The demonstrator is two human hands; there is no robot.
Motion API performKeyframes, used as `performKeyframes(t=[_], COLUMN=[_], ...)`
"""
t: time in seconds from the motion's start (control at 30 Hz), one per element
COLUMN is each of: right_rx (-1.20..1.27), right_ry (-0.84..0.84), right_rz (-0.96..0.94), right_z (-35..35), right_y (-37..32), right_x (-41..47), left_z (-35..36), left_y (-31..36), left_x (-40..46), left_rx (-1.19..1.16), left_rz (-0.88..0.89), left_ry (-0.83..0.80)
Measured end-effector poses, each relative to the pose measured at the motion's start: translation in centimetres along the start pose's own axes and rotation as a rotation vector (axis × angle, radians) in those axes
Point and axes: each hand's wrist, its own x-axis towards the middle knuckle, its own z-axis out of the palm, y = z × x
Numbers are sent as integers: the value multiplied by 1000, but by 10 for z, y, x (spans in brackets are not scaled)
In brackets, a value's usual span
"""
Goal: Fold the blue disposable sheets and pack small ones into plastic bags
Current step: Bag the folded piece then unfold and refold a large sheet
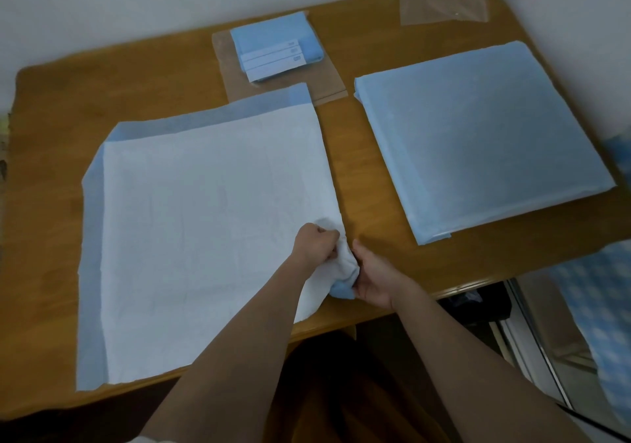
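Observation:
A large disposable sheet (205, 224), white on top with blue borders, lies spread on the left half of the wooden table (368, 176). Its near right corner is bunched up. My left hand (316, 243) pinches that bunched edge from above. My right hand (370, 277) grips the same corner from the right, where the blue underside shows. A stack of flat blue sheets (485, 138) lies on the right half of the table. At the back, small folded blue sheets with white labels (276, 48) sit on a clear plastic bag (324, 82).
Another clear plastic bag (444, 0) lies at the table's back right corner, near the white wall. The table's front edge runs just under my forearms. To the right of the table are a metal rail and blue patterned fabric (601, 309).

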Motion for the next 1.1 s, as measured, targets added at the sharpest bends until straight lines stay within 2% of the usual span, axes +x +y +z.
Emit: performKeyframes(t=[0.13, 0.23, 0.4, 0.57, 0.7, 0.93, 1.0, 1.1], right_rx=[-333, -426, -609, -706, -855, -906, -882, -854], right_ry=[103, 164, 234, 190, 257, 477, 503, 519], right_rz=[57, 105, 125, -31, -161, -287, -341, -444], right_z=[3, 0, -18, -29, -29, -32, -32, -28], right_y=[-9, -13, -8, 5, 20, 34, 40, 48], right_x=[-6, -12, -23, -27, -21, -15, -15, -16], left_z=[0, 0, -4, -5, -3, -18, -19, -20], left_y=[-3, -7, -18, -46, -58, -78, -84, -84], left_x=[0, -2, -12, -31, -42, -47, -47, -47], left_rx=[-26, -14, 239, 441, 568, 826, 885, 845], left_rz=[-30, -25, 171, 273, 345, 452, 464, 481], left_ry=[-6, -13, 10, 64, 30, -172, -162, -112])
